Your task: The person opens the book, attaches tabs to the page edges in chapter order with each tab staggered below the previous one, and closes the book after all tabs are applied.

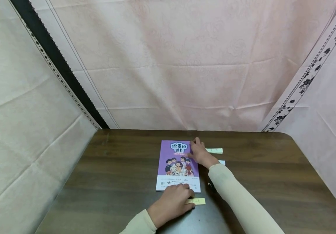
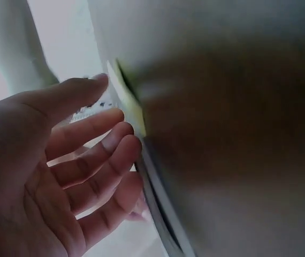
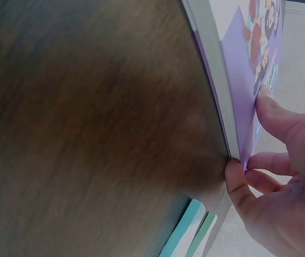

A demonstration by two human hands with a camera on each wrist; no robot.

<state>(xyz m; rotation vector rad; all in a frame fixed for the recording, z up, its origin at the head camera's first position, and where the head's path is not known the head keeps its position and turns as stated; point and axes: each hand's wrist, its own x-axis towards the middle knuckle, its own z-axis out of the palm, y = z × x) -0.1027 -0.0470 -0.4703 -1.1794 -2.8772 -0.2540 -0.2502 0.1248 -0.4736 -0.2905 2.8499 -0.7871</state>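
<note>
A purple book (image 1: 178, 165) with cartoon children and a white lower band lies flat on the wooden table. At its far right corner is my right hand (image 1: 200, 153); the thumb rests on the cover and the curled fingers grip the corner edge, as the right wrist view shows. My left hand (image 1: 174, 201) is at the book's near edge, fingers loosely bent and fingertips right at that edge. Beside its thumb lies a yellow sticky-note pad (image 1: 198, 201), partly covered by the hand in the head view.
Right of the book lie a pale green note pad (image 1: 214, 150) and a blue one (image 1: 222, 162), the latter partly behind my right wrist. The dark brown wooden table (image 1: 112, 175) ends against light patterned cloth (image 1: 171, 81), which hangs behind and at both sides.
</note>
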